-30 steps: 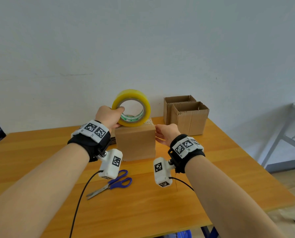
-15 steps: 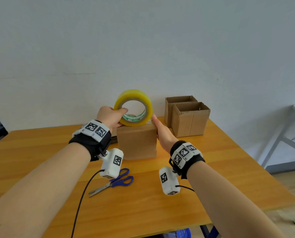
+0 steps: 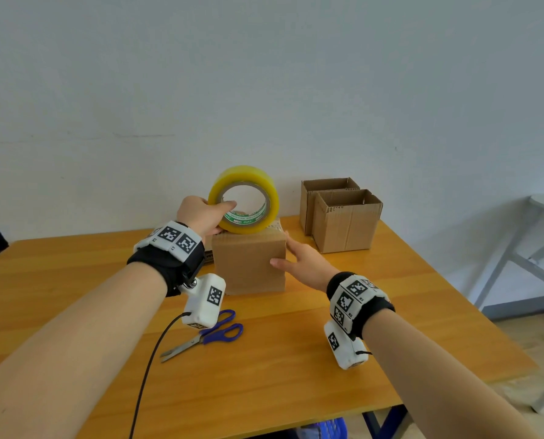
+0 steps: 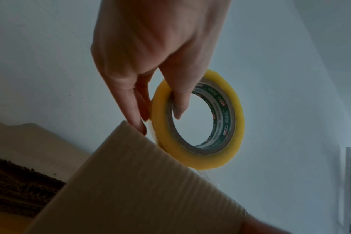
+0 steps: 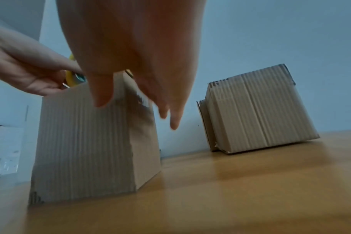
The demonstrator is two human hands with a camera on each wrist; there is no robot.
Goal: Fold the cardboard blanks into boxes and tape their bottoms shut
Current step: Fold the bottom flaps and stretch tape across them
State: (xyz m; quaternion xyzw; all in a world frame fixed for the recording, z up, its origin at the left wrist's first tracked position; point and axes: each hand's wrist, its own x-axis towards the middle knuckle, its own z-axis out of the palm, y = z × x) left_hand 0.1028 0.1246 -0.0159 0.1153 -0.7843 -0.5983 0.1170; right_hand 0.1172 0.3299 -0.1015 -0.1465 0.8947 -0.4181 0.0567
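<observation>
A closed cardboard box [image 3: 249,264] [image 5: 86,142] [image 4: 138,190] stands in the middle of the wooden table [image 3: 74,312]. On its top stands a yellow tape roll [image 3: 244,199] [image 4: 198,120], upright on its edge. My left hand [image 3: 201,217] [image 4: 150,63] grips the roll, thumb through the core and fingers behind. A strip of clear tape runs from the roll onto the box top. My right hand [image 3: 302,261] [image 5: 140,71] lies with straight fingers along the box's right side, thumb on the front face.
Two open-topped cardboard boxes [image 3: 346,218] [image 5: 256,110] stand at the back right by the wall. Blue-handled scissors [image 3: 207,337] lie on the table in front of the box. A stack of flat cardboard [image 4: 20,182] lies behind the box on the left.
My right hand has slid from the box's top right edge down its right side, fingers straightened. The left hand and tape roll have stayed nearly still.
</observation>
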